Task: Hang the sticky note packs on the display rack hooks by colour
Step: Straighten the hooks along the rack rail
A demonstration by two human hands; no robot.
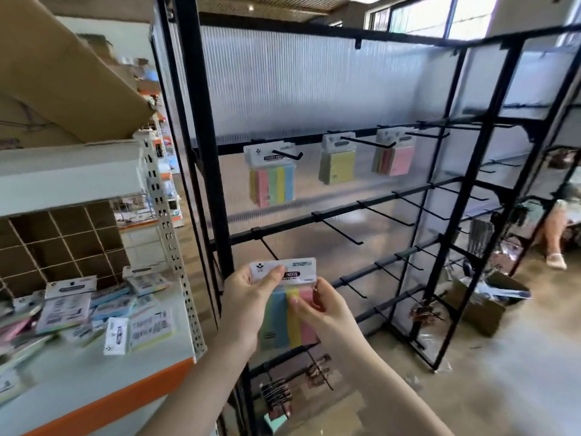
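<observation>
Head view, looking forward and down at a tall black metal display rack (317,217) backed by ribbed translucent plastic sheet (298,86).

Held in front of the rack's lower rails: a multicolour sticky note pack (284,305) with green, blue, yellow and pink strips under a white card header. Left hand (248,305) wrapped round the pack's left edge, thumb pressed on the header. Right hand (317,305) pinching the pack from the right, fingertips on the yellow and pink strips. Pack upright, just below a bare black hook (268,248), not on any hook.

Higher up, on one rail, three groups already hanging: striped multicolour packs (272,180) on the left hook, yellow packs (337,163) on the middle hook, pink packs (394,155) on the right hook. Below those, rows of bare black hooks (386,215).

To the left, a white shelf with an orange edge (103,401), strewn with loose sticky note packs (91,313), many face down. Above those, a brown cardboard divider grid (59,243).

At far right, a brown cardboard box (484,311) on the floor, and a seated person's leg (553,234).
</observation>
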